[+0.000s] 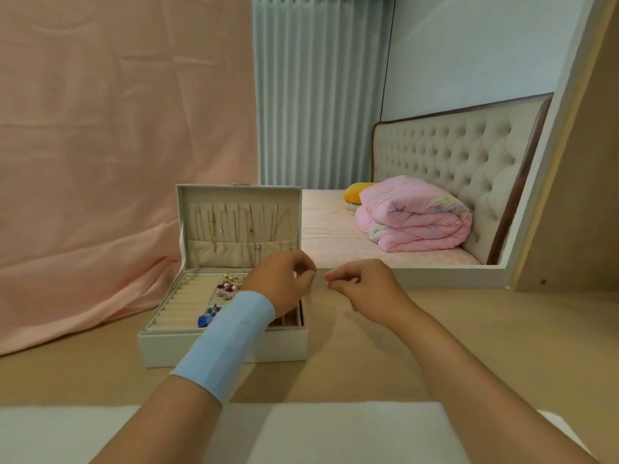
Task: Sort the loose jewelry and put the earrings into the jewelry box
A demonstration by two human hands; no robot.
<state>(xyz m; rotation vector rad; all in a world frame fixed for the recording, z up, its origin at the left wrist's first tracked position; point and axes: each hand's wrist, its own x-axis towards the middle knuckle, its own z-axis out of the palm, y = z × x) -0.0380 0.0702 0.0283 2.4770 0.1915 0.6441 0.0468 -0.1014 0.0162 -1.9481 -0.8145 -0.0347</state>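
Lying open, jewelry box [221, 346], earrings [229, 284] inside

— Wore anything below the left hand [281, 283]?
— Wore a pale blue band [227, 346], wide, smooth, faintly creased, wrapped from wrist to mid-forearm.
— And below the right hand [365, 286]?
— Showed only a bare forearm [469, 373].

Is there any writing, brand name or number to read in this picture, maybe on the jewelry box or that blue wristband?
None: no readable text anywhere in this view.
jewelry box: plain white walls, no label.
blue wristband: plain, no print.
folded pink quilt: faint flower pattern, no letters.
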